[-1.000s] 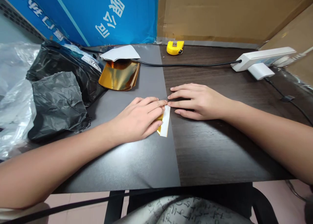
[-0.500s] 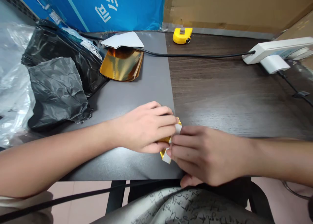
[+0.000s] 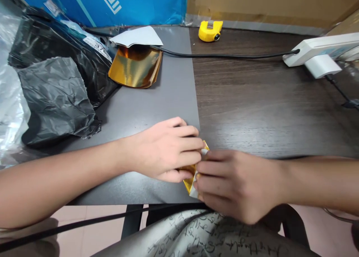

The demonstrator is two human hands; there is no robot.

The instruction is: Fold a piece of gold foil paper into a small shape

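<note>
A small folded piece of gold and white paper is held near the front edge of the desk. My left hand curls over its left part, fingers closed on it. My right hand grips its right part with bent fingers, the fingertips meeting those of the left hand. Most of the paper is hidden under both hands. Only a gold corner and a white edge show between them.
A stack of gold foil sheets under a white sheet lies at the back on a grey mat. Black plastic bags fill the left. A yellow tape measure, a black cable and a white power strip sit at the back right.
Both hands drew the folded paper from the middle of the desk toward the front edge. They went from lying flat on it to gripping it; the view tilted down.
</note>
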